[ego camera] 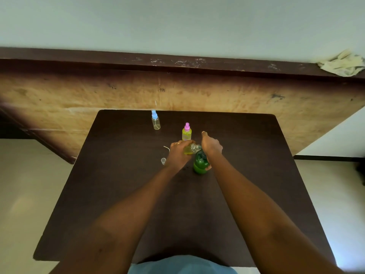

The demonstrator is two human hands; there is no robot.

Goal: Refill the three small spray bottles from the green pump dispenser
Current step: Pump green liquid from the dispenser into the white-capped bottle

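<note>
On the dark table [118,184] stands the green pump dispenser [200,165]. My right hand [211,145] rests on top of its pump head, index finger stretched forward. My left hand [178,153] grips an uncapped small clear bottle [191,149], tilted with its mouth at the pump spout and yellow-green liquid inside. A pink-capped spray bottle [186,132] full of yellow-green liquid stands just beyond my hands. A blue-capped spray bottle [155,120], nearly empty, stands farther back left.
A small clear cap [163,161] and a thin white dip tube [166,148] lie left of my left hand. A wooden board [79,99] leans behind the table. A crumpled cloth [343,63] sits on the ledge at upper right.
</note>
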